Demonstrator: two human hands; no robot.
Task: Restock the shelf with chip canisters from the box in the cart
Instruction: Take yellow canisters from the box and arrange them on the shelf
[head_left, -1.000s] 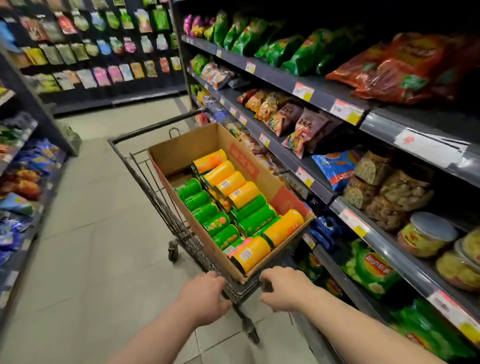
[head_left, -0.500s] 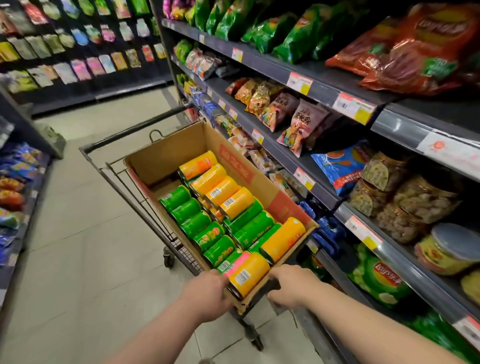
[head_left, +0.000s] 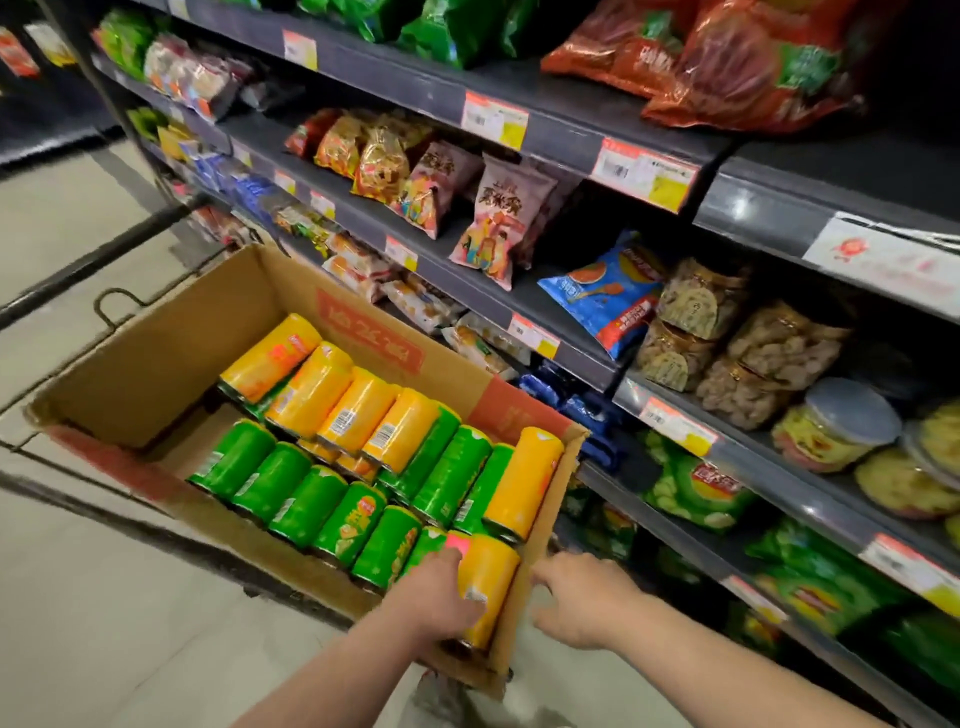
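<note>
A cardboard box (head_left: 156, 374) lies in the wire cart (head_left: 83, 262), filled with green chip canisters (head_left: 291, 493) and yellow chip canisters (head_left: 358, 410) lying on their sides. My left hand (head_left: 434, 597) reaches into the box's near corner, its fingers curled around the nearest yellow canister (head_left: 493, 582), which has a pink cap end. My right hand (head_left: 584, 597) hovers just outside that corner of the box, fingers spread, holding nothing. The dark shelf unit (head_left: 545, 317) stands directly to the right of the cart.
The shelves carry snack bags (head_left: 498, 218), a blue chip bag (head_left: 608, 296), clear jars of snacks (head_left: 779, 348) and green bags (head_left: 696, 493) lower down. Price tags line the shelf edges. Grey tiled aisle floor (head_left: 78, 597) lies to the left.
Both hands have come off the cart's near end. My left hand moved into the box onto the yellow canister; my right hand opened beside the box. The view swung closer to the shelf.
</note>
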